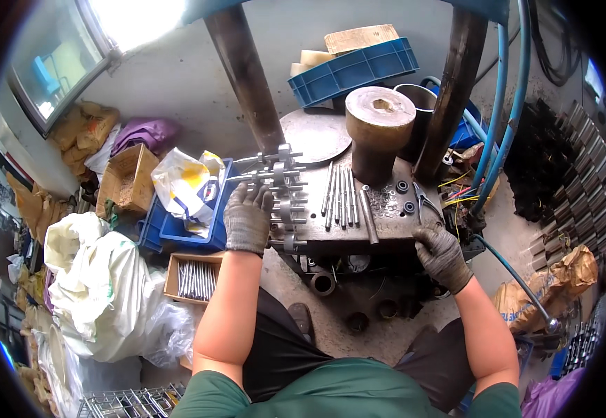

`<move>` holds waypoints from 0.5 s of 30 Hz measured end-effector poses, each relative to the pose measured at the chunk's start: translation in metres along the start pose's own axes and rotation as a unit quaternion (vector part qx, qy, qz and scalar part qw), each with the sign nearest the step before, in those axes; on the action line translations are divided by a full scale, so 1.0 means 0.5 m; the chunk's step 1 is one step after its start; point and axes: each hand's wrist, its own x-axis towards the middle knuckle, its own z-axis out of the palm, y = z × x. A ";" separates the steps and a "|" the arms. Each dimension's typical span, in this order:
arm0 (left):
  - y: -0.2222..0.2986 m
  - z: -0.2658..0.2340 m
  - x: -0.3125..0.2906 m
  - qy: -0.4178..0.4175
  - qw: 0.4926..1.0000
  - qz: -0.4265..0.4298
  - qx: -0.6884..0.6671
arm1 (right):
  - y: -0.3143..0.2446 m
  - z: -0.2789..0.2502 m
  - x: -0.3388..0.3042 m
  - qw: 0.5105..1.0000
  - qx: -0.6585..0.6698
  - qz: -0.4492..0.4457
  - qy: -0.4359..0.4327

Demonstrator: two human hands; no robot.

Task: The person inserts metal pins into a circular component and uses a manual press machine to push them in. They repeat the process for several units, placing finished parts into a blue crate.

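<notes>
My left hand, in a grey knit glove, is at the left edge of the metal worktable. Its fingers stretch forward, apart, beside a row of metal shafts with round collars; whether they touch is hard to tell. My right hand, gloved too, is curled at the table's front right corner, just below a pair of pliers. Its fingers hide whatever they may hold. Between the hands lie several thin metal rods, a thicker metal bar and two small dark bearings.
A heavy round metal block stands at the back, between two steel columns. Left are a blue crate, a cardboard box of rods and white sacks. Blue hoses hang at right. A tilted blue tray rests behind.
</notes>
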 end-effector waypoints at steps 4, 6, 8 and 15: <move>-0.064 0.061 -0.176 -0.132 0.948 0.168 0.236 | 0.014 0.015 0.033 0.995 -0.057 -0.038 0.073; -0.115 0.026 -0.160 -0.281 0.788 0.243 0.492 | 0.016 0.027 0.050 0.987 -0.122 -0.064 0.086; -0.160 0.030 -0.163 -0.318 0.535 0.340 0.705 | 0.045 0.037 0.046 0.986 -0.156 -0.026 0.058; -0.222 0.050 -0.174 -0.262 0.307 0.250 0.880 | 0.075 0.061 0.050 0.967 -0.252 0.044 -0.011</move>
